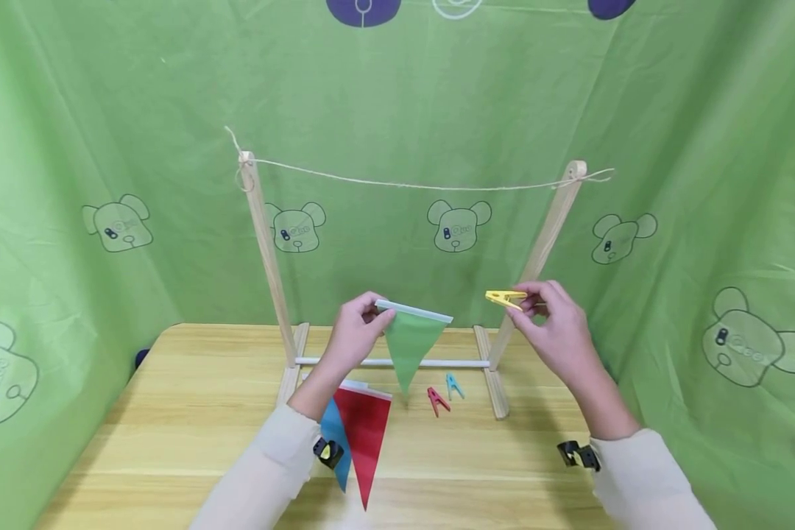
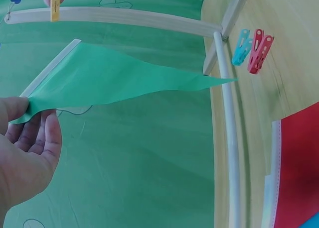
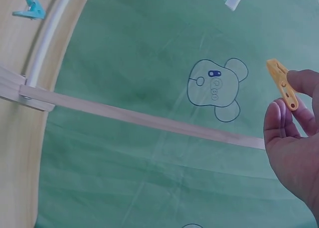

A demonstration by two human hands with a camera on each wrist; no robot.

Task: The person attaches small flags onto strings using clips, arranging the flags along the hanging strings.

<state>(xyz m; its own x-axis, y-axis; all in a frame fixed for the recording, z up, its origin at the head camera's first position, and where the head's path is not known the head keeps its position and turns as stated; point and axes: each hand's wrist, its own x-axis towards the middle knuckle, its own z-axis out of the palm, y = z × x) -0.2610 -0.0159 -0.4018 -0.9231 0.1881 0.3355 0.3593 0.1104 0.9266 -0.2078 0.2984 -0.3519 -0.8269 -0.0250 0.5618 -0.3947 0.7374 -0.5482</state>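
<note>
Green bear-print cloth backs a wooden surface. Head view: wooden frame with string, set far; left hand, grip pinching the green pennant above the surface; right hand, grip pinching a yellow peg. Red pennant over blue pennant, near left. Red peg and blue peg beside the rail.

Left wrist view: thumb and fingers clasp the pennant's corner.

Right wrist view: fingertips hold the yellow peg.

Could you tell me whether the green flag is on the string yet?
No. The left hand holds the green flag below the string.
</note>
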